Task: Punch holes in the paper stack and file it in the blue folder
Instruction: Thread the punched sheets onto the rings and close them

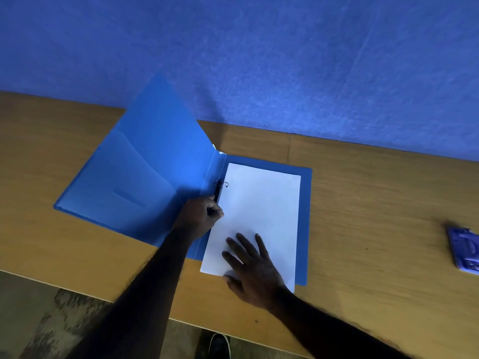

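Nearest to us, below the forearms, a dark shoe (219, 345) stands on the mottled grey floor (64, 320). Past it begins the light-brown wooden table (363, 203). There the right hand (252, 270) lies flat, fingers straight and spread, pressing the near end of the white paper stack (261, 203). The stack rests on the back cover of the open blue plastic folder (145, 164), a blue margin showing on the side away from the left hand (199, 216). Just beyond and to the left of the right hand, the left hand sits at the folder's spine, against the stack's edge, its fingers curled round the near end of a slim black bar (217, 191) that runs along the spine. Beyond the left hand, at the bar's far end, a small wire ring (226, 184) meets the paper; we cannot tell whether it passes through a hole. The hands are apart. Left of the left hand the folder's front cover stands raised and tilted, an inner pocket showing. Well to the right of the right hand a small blue-violet device (465, 251) rests on the table, too blurred for us to name. Farthest off rises a blue textured wall (259, 60).
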`<state>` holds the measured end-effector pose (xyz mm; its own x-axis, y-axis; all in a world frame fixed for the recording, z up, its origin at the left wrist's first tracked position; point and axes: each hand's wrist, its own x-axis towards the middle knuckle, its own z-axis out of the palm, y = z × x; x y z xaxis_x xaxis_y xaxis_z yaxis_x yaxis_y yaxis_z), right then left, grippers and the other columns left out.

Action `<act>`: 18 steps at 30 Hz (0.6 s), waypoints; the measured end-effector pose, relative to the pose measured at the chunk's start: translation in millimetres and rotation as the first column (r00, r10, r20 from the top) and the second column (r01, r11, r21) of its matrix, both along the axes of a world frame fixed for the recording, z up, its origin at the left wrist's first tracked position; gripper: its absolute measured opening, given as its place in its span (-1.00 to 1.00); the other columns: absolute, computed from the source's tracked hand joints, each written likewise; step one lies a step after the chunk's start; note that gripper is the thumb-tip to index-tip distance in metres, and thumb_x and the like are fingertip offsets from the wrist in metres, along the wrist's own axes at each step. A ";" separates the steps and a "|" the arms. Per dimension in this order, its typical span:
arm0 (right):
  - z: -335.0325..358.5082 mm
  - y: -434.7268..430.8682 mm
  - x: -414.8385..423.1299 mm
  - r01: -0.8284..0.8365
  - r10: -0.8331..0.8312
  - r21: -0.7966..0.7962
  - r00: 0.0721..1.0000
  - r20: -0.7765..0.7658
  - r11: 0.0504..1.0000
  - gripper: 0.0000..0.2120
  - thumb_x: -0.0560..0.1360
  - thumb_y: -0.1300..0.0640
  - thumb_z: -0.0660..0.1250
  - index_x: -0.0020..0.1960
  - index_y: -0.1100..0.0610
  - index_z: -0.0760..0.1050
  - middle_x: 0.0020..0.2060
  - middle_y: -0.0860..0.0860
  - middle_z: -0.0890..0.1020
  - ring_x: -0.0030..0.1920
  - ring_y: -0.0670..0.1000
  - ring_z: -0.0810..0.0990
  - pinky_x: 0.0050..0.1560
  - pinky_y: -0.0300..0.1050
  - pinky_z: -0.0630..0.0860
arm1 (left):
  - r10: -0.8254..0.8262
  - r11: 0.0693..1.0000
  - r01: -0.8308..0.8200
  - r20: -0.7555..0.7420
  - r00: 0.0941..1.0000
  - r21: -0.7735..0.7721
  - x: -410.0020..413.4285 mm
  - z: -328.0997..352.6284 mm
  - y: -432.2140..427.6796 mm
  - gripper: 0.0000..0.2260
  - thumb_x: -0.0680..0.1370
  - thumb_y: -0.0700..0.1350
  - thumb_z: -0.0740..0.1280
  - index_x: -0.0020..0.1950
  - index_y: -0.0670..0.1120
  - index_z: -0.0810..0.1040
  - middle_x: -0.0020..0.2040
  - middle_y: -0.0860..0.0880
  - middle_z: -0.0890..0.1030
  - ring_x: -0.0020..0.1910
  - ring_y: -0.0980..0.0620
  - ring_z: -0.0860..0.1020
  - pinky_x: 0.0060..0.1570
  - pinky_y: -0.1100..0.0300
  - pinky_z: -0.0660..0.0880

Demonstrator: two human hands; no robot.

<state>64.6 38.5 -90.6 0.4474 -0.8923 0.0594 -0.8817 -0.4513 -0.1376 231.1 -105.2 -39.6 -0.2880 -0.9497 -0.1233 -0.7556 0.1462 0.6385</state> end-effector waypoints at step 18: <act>-5.6 3.0 -10.7 0.037 -0.039 0.037 0.997 0.064 0.999 -0.43 0.57 -0.24 0.10 0.45 0.05 0.36 0.53 0.10 0.27 0.55 0.13 0.18 0.45 0.30 0.21 | 0.201 0.979 -0.193 -0.169 0.965 0.062 -5.6 -6.5 14.1 -0.61 0.54 -0.08 0.40 0.34 -0.16 0.51 0.23 -0.11 0.62 0.22 0.03 0.56 0.17 0.21 0.49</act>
<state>54.0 41.5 -96.2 0.4094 -0.9107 0.0552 -0.8868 -0.4114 -0.2105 225.6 -91.1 -46.1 -0.1166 -0.9844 -0.1320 -0.6437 -0.0263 0.7649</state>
